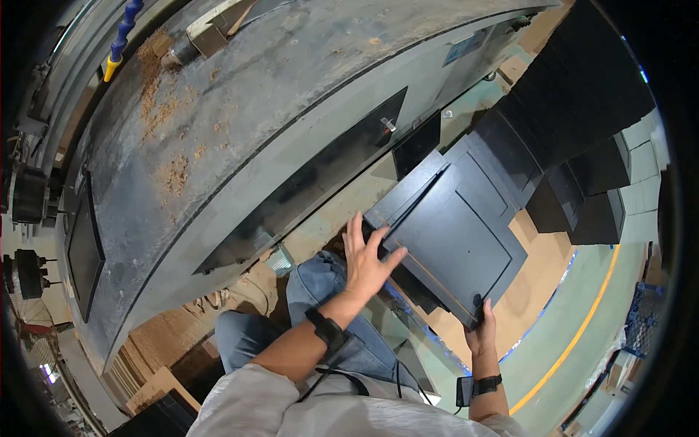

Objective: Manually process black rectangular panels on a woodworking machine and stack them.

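Note:
A black rectangular panel (455, 244) with a recessed frame line and a pale strip along its near edge lies tilted on top of a stack of similar dark panels. My right hand (482, 324) grips its near right corner, thumb on the upper face and fingers hidden beneath. My left hand (368, 258) has its fingers spread at the panel's left corner, over the edge of the panel below (408, 191). Whether its fingertips press on either panel I cannot tell. A dark gap shows between the top panel and the one beneath.
On the left stands a large grey machine table (247, 95) with sawdust (173, 175) and a black panel (85, 247) on it. Tall stacks of black panels (582, 80) rise at the far right. Brown board (542, 255) lies under the stack, beside a green floor (553, 342) with a yellow line.

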Demonstrator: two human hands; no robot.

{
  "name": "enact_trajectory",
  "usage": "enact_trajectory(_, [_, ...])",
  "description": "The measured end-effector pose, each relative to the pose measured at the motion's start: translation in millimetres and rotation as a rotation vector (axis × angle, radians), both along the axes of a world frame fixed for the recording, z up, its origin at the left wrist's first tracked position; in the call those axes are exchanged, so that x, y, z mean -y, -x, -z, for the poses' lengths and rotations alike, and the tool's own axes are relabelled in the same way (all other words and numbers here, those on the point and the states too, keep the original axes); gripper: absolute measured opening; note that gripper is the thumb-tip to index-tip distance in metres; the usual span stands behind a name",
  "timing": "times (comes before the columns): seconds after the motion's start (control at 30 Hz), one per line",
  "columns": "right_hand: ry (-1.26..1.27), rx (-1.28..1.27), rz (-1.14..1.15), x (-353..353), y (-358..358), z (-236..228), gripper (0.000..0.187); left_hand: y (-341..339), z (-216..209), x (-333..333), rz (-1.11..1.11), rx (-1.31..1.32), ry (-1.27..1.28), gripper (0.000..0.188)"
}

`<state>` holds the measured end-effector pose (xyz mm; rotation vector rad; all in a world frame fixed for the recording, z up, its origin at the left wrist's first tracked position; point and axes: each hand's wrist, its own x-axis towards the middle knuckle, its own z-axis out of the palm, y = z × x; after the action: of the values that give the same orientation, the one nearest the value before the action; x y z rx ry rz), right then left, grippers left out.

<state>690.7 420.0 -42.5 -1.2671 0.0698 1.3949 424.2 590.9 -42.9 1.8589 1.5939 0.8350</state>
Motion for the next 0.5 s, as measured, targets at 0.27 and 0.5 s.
enact_trajectory(0.27, [0.013, 0.024, 0.042, 4.6, -3.9, 7.9, 0.034, 7.0, -0.2, 9.4, -0.023, 0.065, 0.013, 0.042])
enact_trajectory(0.5, [0.044, -0.015, 0.106, 13.7, -7.3, 4.6, 0.043, -8.0, -8.1, 23.0, 0.005, 0.249, 0.093, 0.043])
